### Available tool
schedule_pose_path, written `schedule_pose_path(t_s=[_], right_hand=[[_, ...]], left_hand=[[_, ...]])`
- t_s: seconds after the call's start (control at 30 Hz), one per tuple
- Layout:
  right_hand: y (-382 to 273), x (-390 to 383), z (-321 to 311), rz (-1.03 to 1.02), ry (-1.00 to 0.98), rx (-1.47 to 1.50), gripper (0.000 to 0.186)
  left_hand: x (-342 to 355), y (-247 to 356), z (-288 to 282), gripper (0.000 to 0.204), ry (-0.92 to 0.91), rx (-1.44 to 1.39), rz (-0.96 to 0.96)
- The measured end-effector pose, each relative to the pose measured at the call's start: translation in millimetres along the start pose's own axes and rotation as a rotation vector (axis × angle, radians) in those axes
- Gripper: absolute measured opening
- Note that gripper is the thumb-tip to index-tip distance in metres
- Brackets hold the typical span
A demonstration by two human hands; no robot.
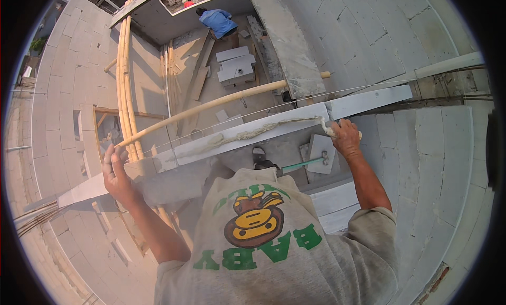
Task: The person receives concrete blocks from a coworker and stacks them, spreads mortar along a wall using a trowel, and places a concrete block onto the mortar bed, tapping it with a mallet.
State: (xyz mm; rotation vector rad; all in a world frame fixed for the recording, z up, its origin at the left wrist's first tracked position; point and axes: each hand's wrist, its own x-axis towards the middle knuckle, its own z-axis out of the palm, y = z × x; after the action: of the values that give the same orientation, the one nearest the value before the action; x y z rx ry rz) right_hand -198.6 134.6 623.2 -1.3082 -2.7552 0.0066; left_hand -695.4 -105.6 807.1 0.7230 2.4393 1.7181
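Note:
A row of pale wall blocks (295,127) runs across in front of me, with a rough strip of wet grey mortar (247,134) along its top. My right hand (347,139) is closed round the handle of a trowel (328,128), whose mortar-smeared end is at the right end of that strip. Further right lies another pale block (369,100) in the same row. At the row's left part, my left hand (118,176) has its fingers stretched out against the wall top, beside the end of a bamboo pole (211,109). It appears to hold nothing.
A taut string (274,109) runs above the row. Below me are a green-handled hammer (311,161) and loose blocks. Beyond, a person in blue (219,23) bends near stacked blocks (235,68). Upright bamboo poles (125,78) stand at left; a concrete beam (292,41) stretches away.

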Motion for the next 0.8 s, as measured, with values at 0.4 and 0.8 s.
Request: schedule_pose_path(t_s=[0.4, 0.8], right_hand=[[-37.6, -64.6, 77.4, 0.227, -0.015, 0.02, 0.037], [-147.4, -74.7, 152.0, 0.753, -0.127, 0.44, 0.041]], left_hand=[[-2.3, 17.7, 19.9, 0.044, -0.079, 0.064, 0.057], [17.5, 45.6, 35.2, 0.036, -0.245, 0.234, 0.245]])
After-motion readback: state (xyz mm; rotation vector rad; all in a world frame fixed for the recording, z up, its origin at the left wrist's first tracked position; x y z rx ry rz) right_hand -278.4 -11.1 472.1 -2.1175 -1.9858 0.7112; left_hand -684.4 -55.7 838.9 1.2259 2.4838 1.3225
